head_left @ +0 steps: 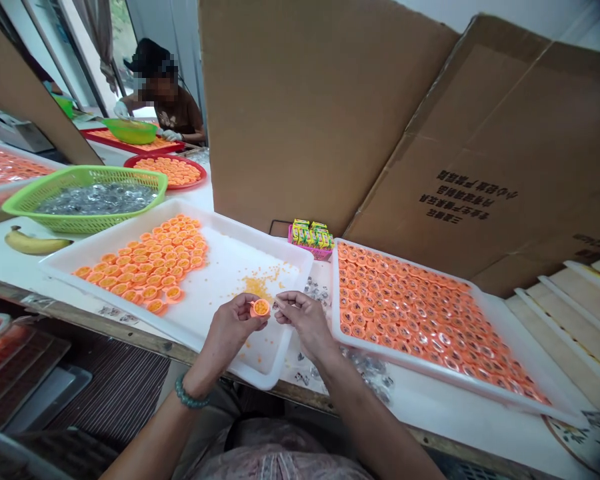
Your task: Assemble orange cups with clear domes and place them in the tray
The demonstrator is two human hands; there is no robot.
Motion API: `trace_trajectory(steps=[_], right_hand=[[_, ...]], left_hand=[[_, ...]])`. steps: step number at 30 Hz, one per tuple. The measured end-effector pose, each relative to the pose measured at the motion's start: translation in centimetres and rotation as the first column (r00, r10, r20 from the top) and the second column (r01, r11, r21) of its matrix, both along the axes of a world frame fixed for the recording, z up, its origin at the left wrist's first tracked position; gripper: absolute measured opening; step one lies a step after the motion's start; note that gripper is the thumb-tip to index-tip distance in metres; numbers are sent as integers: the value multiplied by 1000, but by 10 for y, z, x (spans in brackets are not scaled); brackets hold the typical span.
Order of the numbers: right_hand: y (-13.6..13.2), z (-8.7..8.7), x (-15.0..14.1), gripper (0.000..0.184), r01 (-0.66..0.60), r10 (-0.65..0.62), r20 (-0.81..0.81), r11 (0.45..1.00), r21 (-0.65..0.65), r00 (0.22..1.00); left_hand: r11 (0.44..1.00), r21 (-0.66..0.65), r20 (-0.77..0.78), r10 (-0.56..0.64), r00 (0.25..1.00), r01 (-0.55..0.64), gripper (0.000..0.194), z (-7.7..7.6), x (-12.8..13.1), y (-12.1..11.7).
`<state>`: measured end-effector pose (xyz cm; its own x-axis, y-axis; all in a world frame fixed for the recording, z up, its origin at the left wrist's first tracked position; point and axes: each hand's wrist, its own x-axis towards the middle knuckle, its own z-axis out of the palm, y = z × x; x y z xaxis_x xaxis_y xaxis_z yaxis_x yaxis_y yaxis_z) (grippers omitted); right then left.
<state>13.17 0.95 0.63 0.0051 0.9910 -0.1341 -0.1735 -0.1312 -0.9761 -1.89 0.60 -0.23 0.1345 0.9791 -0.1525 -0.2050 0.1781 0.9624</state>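
My left hand (233, 325) pinches a small orange cup (261, 307) filled with yellow bits, held over the near corner of a white tray (225, 267). My right hand (304, 319) is closed in a pinch right beside the cup, holding a small clear piece I cannot make out. In that tray, several orange cups (147, 263) sit in rows at its left, and loose yellow crumbs (260, 285) lie near its middle. A second white tray (480, 383) to the right is packed with orange cups (420, 313) that have clear pieces in them.
Clear pieces (370, 370) lie on the table between the trays. A green basket (87, 197) of clear pieces and a banana (33, 243) are at left. A small pink box (311, 239) stands before tall cardboard sheets (330, 107). Another person (167, 100) works at the far table.
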Motion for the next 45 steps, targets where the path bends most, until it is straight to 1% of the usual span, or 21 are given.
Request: trace_trajectory(steps=[3,5,7,9,10,13,17,20,22,25,27,28,32,34,37,40,42,45], right_hand=[[0,0,-6,28,17,-34,-178,995,-95,984],[-1,2,-8,35,6,-34,-229,993,-122,973],[-2,4,-10,41,0,-30,-242,993,-122,970],[-3,5,-11,41,3,-23,-198,995,-99,980],[-4,5,-12,39,6,-18,-149,997,-78,989],[-6,2,-15,34,-14,15,64,1000,-8,998],[-9,1,-19,30,-54,31,325,997,61,945],[-11,5,-20,26,-47,1,428,994,95,904],[-13,8,-20,27,-68,15,458,993,99,889],[-17,8,-14,34,-167,96,476,980,109,874],[-19,7,-9,34,-223,126,494,964,144,860],[-19,6,-6,32,-236,120,510,957,169,852],[-17,8,5,20,-248,40,573,924,290,818],[-15,11,8,17,-267,25,584,905,332,811],[-15,15,12,15,-295,40,591,892,342,806],[-16,14,15,14,-327,68,597,884,336,799],[-16,11,17,14,-326,69,580,877,352,811],[-17,9,17,19,-265,25,519,880,395,855]], left_hand=[[1000,4,-26,5,1000,-5,30,0,0,0],[1000,8,-48,13,999,-13,30,1,0,-1],[1000,9,-69,20,997,-20,29,1,0,-1],[1000,14,-105,24,994,-23,28,2,0,-1],[999,18,-125,29,992,-27,27,2,0,-1],[999,37,-165,38,986,-32,25,3,-1,-2],[999,50,-183,26,983,-17,25,2,0,-3],[997,71,-243,29,970,-12,26,1,0,-4],[996,89,-278,39,960,-14,27,0,-1,-5],[995,97,-298,27,954,2,27,0,-2,-6],[995,93,-297,6,955,22,27,0,-2,-6],[995,91,-294,-7,956,35,28,0,-2,-6],[991,84,-253,-77,964,101,28,0,-1,-7],[989,80,-244,-105,964,128,25,0,0,-8],[982,63,-246,-156,957,176,21,-1,1,-8],[975,38,-232,-203,951,218,20,-1,1,-9],[970,43,-203,-226,953,240,23,2,0,-10],[968,54,-73,-241,968,245,31,10,-3,-10]])
